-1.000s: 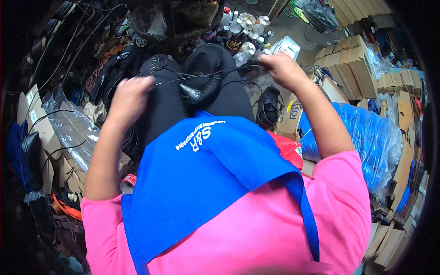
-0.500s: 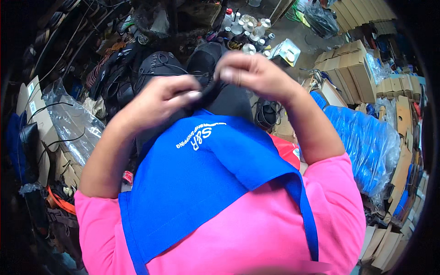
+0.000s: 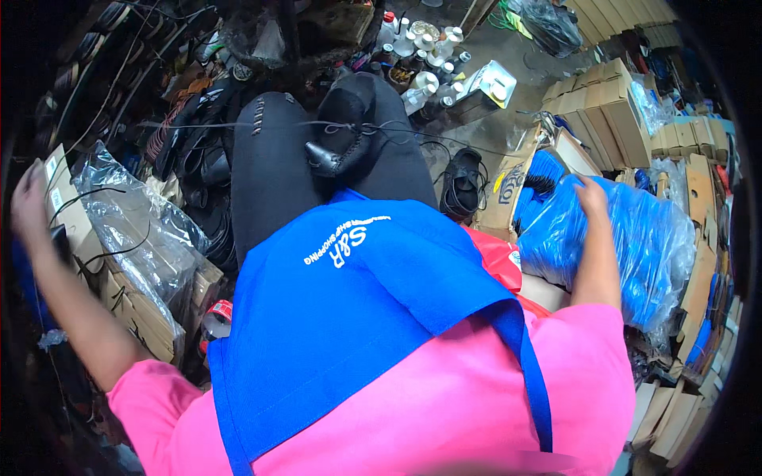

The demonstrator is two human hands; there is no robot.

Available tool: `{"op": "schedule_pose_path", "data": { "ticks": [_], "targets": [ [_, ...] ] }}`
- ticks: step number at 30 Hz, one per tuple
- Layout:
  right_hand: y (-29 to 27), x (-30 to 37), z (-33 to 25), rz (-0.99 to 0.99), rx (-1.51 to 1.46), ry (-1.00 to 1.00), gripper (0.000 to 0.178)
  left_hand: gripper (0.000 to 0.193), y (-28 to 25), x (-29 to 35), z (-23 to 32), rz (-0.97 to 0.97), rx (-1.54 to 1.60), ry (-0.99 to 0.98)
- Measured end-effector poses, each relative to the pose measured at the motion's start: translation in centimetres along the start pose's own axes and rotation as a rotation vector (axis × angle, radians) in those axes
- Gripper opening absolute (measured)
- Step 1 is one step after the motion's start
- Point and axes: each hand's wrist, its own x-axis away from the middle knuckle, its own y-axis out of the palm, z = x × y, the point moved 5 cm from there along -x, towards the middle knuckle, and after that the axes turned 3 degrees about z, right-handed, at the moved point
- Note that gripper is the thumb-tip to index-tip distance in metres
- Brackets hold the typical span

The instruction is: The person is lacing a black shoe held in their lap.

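A black shoe (image 3: 349,119) with a stitched edge rests on my lap between my dark-trousered knees. Across it runs a thin black cord (image 3: 230,125), pulled nearly straight, with small loops over the shoe. Its two ends lead toward my widely spread hands. My left hand (image 3: 33,202), slightly blurred, is far out at the left beside a cardboard sheet, fingers closed. Out at the right, my right hand (image 3: 591,197) is closed in front of a blue plastic-wrapped bundle (image 3: 635,238). The cord's last stretch at each hand is too thin to follow.
Bottles and jars (image 3: 425,59) cluster beyond my knees, near a white-topped tin (image 3: 488,83). Clear plastic (image 3: 131,214) lies over cardboard at left. Another black shoe (image 3: 463,182) sits right of my lap. Cardboard boxes (image 3: 599,111) are stacked at far right.
Both hands have swung apart from above the shoe, left hand far left and right hand to the right. The cord is now stretched across my knees, and the shoe is uncovered.
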Motion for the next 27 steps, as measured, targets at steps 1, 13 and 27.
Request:
{"op": "schedule_pose_path", "data": {
  "ticks": [1, 13, 27],
  "targets": [
    [-0.6, 1.6, -6.8, -0.161, -0.031, 0.027, 0.044, 0.030, 6.8, 3.4, 9.1, 0.030, -0.121, 0.308],
    [-2.4, 10.4, -39.6, -0.786, -1.060, -0.499, 0.022, 0.017, 20.6, 24.5, 35.1, -0.963, 0.614, 0.231],
    [-2.3, 3.8, -27.2, -0.478, -1.047, -0.126, 0.028, 0.041, 20.4, 17.5, 22.7, -0.392, 0.481, 0.061]
  ]
}}
